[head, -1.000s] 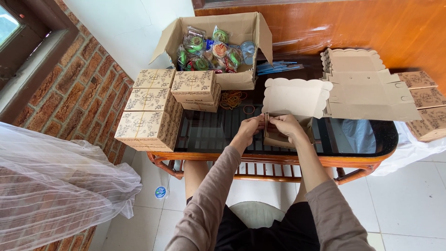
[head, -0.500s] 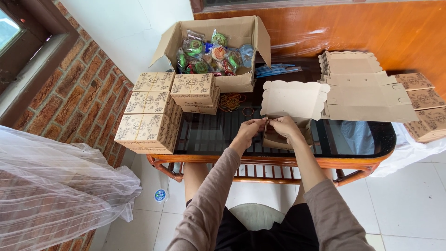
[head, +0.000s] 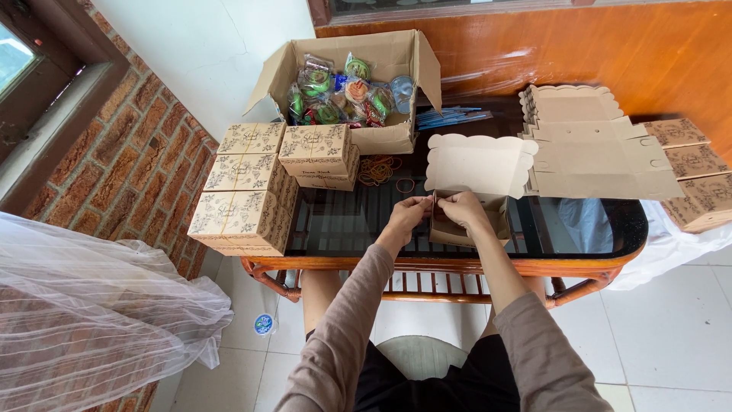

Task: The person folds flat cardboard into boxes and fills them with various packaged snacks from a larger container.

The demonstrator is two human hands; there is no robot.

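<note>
Two hands meet at the near edge of the surface (head: 579, 229), over a small brown cardboard box (head: 496, 217). Its scalloped lid (head: 479, 162) stands open, pointing toward the far edge, long axis running left to right. Left hand (head: 408, 215) and right hand (head: 460, 207) both pinch the box's left wall, fingers pressed together, forearms angled inward.

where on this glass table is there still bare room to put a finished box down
The widest bare glass lies between the stacked patterned boxes and the left hand. A smaller bare patch sits right of the open box, below the flat box blanks. The back is crowded: carton of packets, rubber bands.
</note>
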